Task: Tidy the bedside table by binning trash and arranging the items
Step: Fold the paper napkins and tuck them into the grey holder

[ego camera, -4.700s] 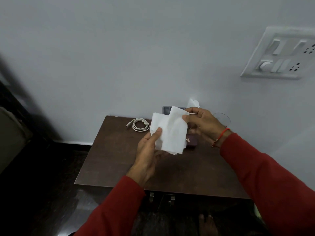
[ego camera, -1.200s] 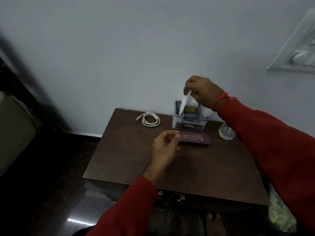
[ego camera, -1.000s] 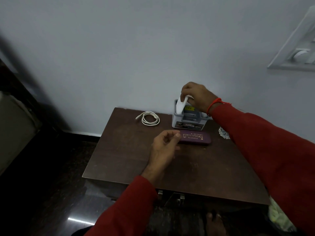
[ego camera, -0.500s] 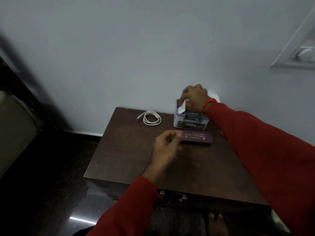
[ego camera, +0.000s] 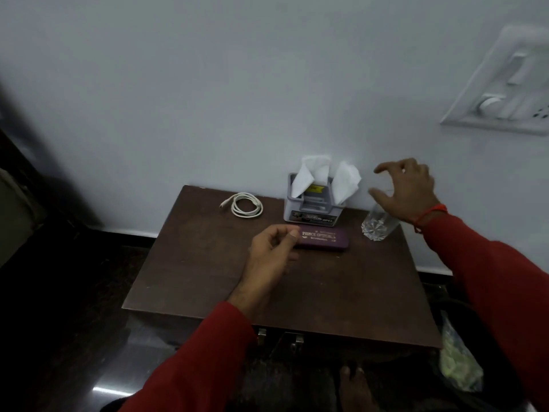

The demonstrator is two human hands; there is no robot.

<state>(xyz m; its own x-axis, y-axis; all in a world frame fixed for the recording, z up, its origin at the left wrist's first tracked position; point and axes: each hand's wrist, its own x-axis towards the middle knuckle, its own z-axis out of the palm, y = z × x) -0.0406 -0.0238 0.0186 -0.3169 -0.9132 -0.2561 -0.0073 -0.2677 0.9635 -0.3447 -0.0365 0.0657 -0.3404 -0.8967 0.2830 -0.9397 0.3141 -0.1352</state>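
Setting: pale grey wall (ego camera: 208, 84) is seen behind a dark brown wooden bedside table (ego camera: 208, 278); a white switch panel (ego camera: 505, 93) is mounted on the wall at upper right.
Coiled white cable (ego camera: 245, 204): laid flat on the table's rear left part, well apart from both hands.
Left hand (ego camera: 271, 254): held low over the table's middle; the fingers are curled loosely inward with a narrow gap, and nothing is gripped. The thumb tip is seen at the left end of the case; whether it touches cannot be told.
Maroon rectangular spectacle case with gold lettering (ego camera: 322, 237): laid flat just in front of the holder.
Grey plastic tissue holder (ego camera: 312, 208): stood upright at the table's rear edge against the wall.
White paper tissues (ego camera: 344, 181): tucked into the holder, with folded ends sticking up at its left and right sides.
Clear cut-glass tumbler (ego camera: 377, 226): stood on the rear right part of the table, partly hidden under the right wrist.
Right hand (ego camera: 405, 188): raised to the right of the holder and above the tumbler; the fingers are spread wide, and nothing is held. A red thread (ego camera: 430, 215) is worn at the wrist.
Sleeves: red fabric is worn on both arms.
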